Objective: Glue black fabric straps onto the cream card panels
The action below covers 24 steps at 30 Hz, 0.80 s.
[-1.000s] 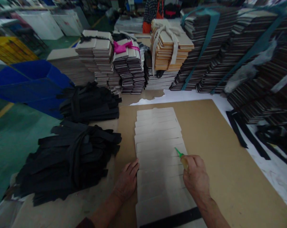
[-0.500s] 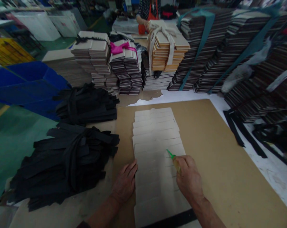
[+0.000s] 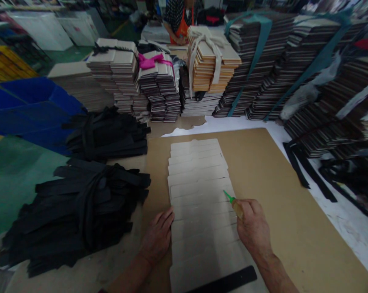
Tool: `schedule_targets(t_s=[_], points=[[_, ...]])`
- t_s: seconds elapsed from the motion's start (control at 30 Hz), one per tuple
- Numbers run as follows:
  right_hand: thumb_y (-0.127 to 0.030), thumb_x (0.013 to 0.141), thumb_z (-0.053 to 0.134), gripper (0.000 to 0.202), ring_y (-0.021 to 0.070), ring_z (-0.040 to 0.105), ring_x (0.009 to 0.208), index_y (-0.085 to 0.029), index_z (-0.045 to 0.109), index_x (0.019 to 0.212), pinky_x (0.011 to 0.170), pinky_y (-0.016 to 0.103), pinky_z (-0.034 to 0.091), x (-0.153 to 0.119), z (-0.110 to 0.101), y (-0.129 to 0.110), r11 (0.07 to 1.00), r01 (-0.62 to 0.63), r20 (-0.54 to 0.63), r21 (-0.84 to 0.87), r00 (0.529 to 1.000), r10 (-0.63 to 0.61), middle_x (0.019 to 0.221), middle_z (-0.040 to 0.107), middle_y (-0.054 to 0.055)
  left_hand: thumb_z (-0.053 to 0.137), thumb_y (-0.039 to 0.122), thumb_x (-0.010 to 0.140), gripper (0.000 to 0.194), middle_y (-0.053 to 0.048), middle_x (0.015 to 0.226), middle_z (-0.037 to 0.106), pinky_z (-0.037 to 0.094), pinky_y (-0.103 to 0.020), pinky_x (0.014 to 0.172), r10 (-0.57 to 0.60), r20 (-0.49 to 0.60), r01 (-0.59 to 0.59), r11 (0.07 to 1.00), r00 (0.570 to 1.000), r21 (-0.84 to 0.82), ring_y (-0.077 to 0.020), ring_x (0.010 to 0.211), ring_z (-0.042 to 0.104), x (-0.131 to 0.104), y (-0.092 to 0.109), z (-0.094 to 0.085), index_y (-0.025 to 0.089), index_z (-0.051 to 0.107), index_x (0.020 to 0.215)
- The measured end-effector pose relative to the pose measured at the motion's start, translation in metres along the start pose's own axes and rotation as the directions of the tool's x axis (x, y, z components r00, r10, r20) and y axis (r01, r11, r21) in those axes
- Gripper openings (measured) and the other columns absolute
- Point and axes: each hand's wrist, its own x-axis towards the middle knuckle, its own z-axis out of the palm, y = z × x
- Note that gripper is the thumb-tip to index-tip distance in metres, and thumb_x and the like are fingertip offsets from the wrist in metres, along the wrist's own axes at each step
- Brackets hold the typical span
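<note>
Overlapping pale card pieces [image 3: 199, 187] lie in a long column on a brown board [image 3: 257, 162]. My right hand [image 3: 254, 226] is closed round a small yellowish bottle [image 3: 238, 209] with a green nozzle, whose tip is over the right part of the column. Flat beside the column's left edge rests my left hand [image 3: 157, 234], fingers extended and fingertips touching the cards. A black strip [image 3: 226, 280] lies across the cards at the near end.
Two bundles of black strips [image 3: 80, 203] lie at the left, near a blue bin [image 3: 28, 110]. Tied stacks of boards [image 3: 214, 61] line the back. Loose black strips [image 3: 312, 175] lie at the right. A person in an orange apron [image 3: 182, 28] is behind the stacks.
My right hand has moved to the right with the bottle, its nozzle now nearer the cards' right edge. My left hand stays by the left edge. The view has shifted slightly.
</note>
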Motion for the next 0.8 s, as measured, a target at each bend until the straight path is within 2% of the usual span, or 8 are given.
schedule_targets(t_s=[0.1,0.2,0.3,0.37,0.5,0.63,0.8], points=[[-0.006,0.076,0.046,0.032,0.0258,0.051,0.096,-0.022,0.055,0.102,0.078,0.040,0.051,0.001,-0.001,0.003,0.998,-0.063,-0.048,-0.019,0.997,0.062,0.103,0.056,0.009,0.042,0.003,0.082,0.053,-0.010,0.142,0.054,0.045,-0.044,0.105,-0.004,-0.002,0.004,1.000,1.000,-0.002,-0.0246,0.124,0.053,0.001,0.001,-0.001,0.015,0.051,0.134],[-0.005,0.075,0.046,0.035,0.0259,0.051,0.098,-0.022,0.055,0.104,0.080,0.041,0.052,-0.002,0.001,-0.003,0.999,-0.033,-0.032,0.011,0.999,0.034,0.104,0.056,0.009,0.043,0.004,0.083,0.054,-0.010,0.143,0.053,0.045,-0.044,0.105,-0.005,-0.002,0.005,1.000,1.000,-0.007,-0.0244,0.125,0.053,0.002,0.002,-0.002,0.017,0.051,0.135],[-0.001,0.075,0.045,0.039,0.0250,0.052,0.100,-0.023,0.055,0.106,0.083,0.041,0.052,-0.008,0.007,-0.016,0.993,0.024,0.015,0.116,1.000,-0.026,0.105,0.056,0.009,0.043,0.005,0.084,0.055,-0.010,0.143,0.053,0.046,-0.043,0.104,-0.010,0.001,0.010,1.000,1.000,-0.009,-0.0245,0.124,0.053,0.002,0.002,-0.003,0.017,0.050,0.136],[-0.002,0.078,0.046,0.036,0.0241,0.054,0.099,-0.024,0.054,0.105,0.084,0.041,0.052,-0.011,0.011,-0.019,0.978,0.016,0.016,0.209,1.000,-0.020,0.105,0.056,0.008,0.045,0.006,0.084,0.054,-0.010,0.142,0.054,0.046,-0.043,0.104,-0.013,0.004,0.013,1.000,1.000,-0.009,-0.0244,0.123,0.054,0.001,0.002,-0.003,0.017,0.050,0.136],[-0.014,0.082,0.054,0.026,0.0241,0.056,0.095,-0.023,0.054,0.106,0.083,0.042,0.053,-0.005,0.014,-0.005,0.946,-0.040,-0.067,0.321,0.996,0.064,0.104,0.055,0.008,0.045,0.006,0.084,0.052,-0.009,0.143,0.053,0.045,-0.043,0.106,-0.021,0.014,0.021,1.000,1.000,-0.011,-0.0240,0.126,0.052,-0.001,0.001,0.000,0.017,0.052,0.134],[-0.024,0.082,0.057,0.021,0.0261,0.054,0.094,-0.020,0.055,0.102,0.081,0.043,0.051,0.016,0.012,0.017,0.968,-0.064,-0.198,0.245,0.973,0.115,0.099,0.056,0.009,0.044,0.004,0.084,0.053,-0.010,0.144,0.052,0.046,-0.044,0.105,-0.036,0.018,0.036,0.999,0.999,-0.011,-0.0245,0.126,0.052,-0.003,0.000,0.003,0.017,0.051,0.135],[-0.024,0.083,0.053,0.018,0.0258,0.053,0.093,-0.019,0.057,0.100,0.081,0.044,0.050,0.032,0.018,0.020,0.983,-0.063,-0.190,0.170,0.977,0.095,0.097,0.054,0.009,0.044,0.004,0.084,0.053,-0.009,0.145,0.051,0.045,-0.043,0.106,-0.032,0.029,0.032,0.999,0.999,-0.013,-0.0242,0.126,0.051,-0.003,0.001,0.001,0.017,0.051,0.135]])
